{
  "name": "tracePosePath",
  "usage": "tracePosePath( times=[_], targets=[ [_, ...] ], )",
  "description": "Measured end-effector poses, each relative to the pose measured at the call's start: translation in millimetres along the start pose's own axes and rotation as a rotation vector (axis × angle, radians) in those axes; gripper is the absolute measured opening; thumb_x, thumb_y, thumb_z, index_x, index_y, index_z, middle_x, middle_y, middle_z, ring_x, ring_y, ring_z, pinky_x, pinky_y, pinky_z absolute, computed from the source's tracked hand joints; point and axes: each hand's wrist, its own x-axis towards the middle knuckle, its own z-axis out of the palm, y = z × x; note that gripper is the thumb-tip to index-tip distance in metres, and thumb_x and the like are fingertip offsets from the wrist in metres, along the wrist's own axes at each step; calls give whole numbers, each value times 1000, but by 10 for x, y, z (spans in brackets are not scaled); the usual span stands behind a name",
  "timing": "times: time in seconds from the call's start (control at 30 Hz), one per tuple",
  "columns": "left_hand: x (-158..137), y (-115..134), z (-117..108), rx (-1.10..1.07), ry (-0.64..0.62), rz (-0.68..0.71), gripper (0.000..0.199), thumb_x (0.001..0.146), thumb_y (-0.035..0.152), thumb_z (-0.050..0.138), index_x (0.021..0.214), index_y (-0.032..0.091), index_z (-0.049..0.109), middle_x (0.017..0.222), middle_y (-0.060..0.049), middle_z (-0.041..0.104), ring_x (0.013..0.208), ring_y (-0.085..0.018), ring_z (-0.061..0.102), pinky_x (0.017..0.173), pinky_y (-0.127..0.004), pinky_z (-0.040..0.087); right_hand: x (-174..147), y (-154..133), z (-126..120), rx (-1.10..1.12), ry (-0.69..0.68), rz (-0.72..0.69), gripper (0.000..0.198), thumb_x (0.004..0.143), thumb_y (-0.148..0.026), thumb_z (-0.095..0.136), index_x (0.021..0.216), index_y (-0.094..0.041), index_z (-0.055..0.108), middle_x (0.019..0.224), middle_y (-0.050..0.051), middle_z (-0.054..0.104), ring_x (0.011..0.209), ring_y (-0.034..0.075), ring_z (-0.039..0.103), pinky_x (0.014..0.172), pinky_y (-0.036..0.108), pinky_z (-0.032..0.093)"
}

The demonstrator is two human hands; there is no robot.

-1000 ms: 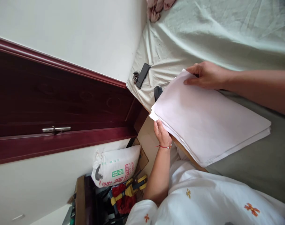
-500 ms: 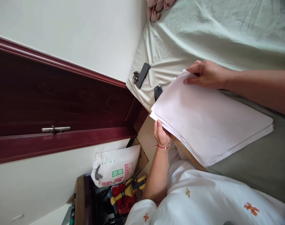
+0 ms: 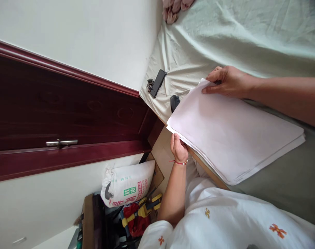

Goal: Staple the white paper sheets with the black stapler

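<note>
A stack of white paper sheets (image 3: 237,128), slightly uneven at its edges, slants over the side of the bed. My right hand (image 3: 228,81) pinches its upper corner, thumb on top and the other fingers behind. At the near left edge my left hand (image 3: 178,149), with a red string bracelet at the wrist, grips the sheets; part of its fingers is hidden. Just past the paper's left edge a black object (image 3: 174,103), partly covered by the sheets, lies on the bedsheet; its kind is unclear.
A black phone (image 3: 158,83) and a bunch of keys (image 3: 150,85) lie on the pale green bedsheet (image 3: 211,41). Pinkish cloth (image 3: 173,10) is bunched farther up. Left are a dark red door (image 3: 69,114), a full white sack (image 3: 128,183) and a yellow wheeled thing (image 3: 144,211).
The stack has shifted slightly to the right at its lower end, and its upper corner looks a little more fanned. Both hands stay almost in place.
</note>
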Motion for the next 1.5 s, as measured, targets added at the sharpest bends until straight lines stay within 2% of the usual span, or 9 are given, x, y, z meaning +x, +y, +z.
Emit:
tracePosePath(
  times=[0.13, 0.33, 0.47, 0.6, 0.73, 1.0, 1.13, 1.3, 1.5],
  targets=[
    [-7, -20, -11, 14, 2, 1, 56, 88, 63, 75, 122, 18, 78, 130, -13, 77, 139, -29, 64, 119, -39, 50, -3, 1, 6, 25, -17, 22, 43, 85, -52, 68, 68, -18, 48, 69, 2, 38, 74, 13, 35, 68, 30, 32],
    [-9, -44, -20, -23, 31, 7, 51, 85, 63, 79, 116, 23, 82, 123, -9, 81, 132, -25, 69, 115, -32, 52, -14, 3, 6, 51, -27, 75, 38, 83, -53, 71, 78, -16, 64, 73, 2, 50, 75, 13, 41, 67, 29, 34],
    [-18, -41, -18, 29, 39, -1, 52, 89, 62, 74, 119, 21, 80, 128, -11, 79, 142, -28, 62, 118, -35, 51, -14, 6, 19, 58, -21, 97, 42, 84, -57, 74, 80, -16, 67, 74, 2, 52, 74, 13, 41, 66, 29, 36],
    [-26, -48, -29, 35, 58, -10, 54, 89, 62, 75, 122, 20, 79, 136, -11, 76, 147, -29, 58, 119, -36, 51, -16, -10, 28, 73, -4, 116, 35, 85, -49, 74, 81, -15, 69, 77, 2, 55, 74, 12, 43, 67, 28, 37],
    [-27, -51, -26, 37, 52, -2, 56, 88, 63, 75, 123, 19, 78, 134, -13, 76, 147, -30, 58, 120, -37, 50, -28, -46, 22, 86, 3, 132, 32, 84, -46, 74, 82, -14, 71, 78, 2, 58, 75, 12, 44, 69, 28, 39],
    [-19, -50, 4, 37, 56, 39, 55, 86, 67, 75, 109, 17, 81, 118, -10, 80, 128, -26, 70, 116, -35, 51, -34, -101, 17, 128, -16, 164, 29, 87, -42, 72, 92, -14, 75, 84, 4, 65, 73, 12, 52, 67, 27, 44],
    [-12, -72, -12, 12, 94, 28, 50, 84, 65, 79, 102, 18, 81, 117, -9, 81, 129, -26, 69, 114, -34, 52, -36, -103, 11, 146, -21, 178, 27, 87, -40, 73, 93, -14, 76, 85, 4, 67, 73, 13, 54, 68, 28, 46],
    [-9, -92, -20, 28, 110, 10, 52, 87, 63, 75, 115, 19, 80, 130, -11, 77, 139, -29, 63, 116, -38, 51, -41, -101, 10, 189, -23, 203, 29, 85, -43, 74, 97, -16, 78, 91, 6, 72, 75, 15, 59, 71, 30, 51],
    [-8, -91, -20, 29, 117, -2, 54, 88, 61, 75, 120, 19, 79, 131, -12, 77, 143, -30, 61, 118, -39, 50, -41, -118, 17, 247, -11, 211, 32, 83, -42, 76, 100, -15, 79, 94, 7, 75, 76, 16, 61, 68, 28, 52]
  ],
)
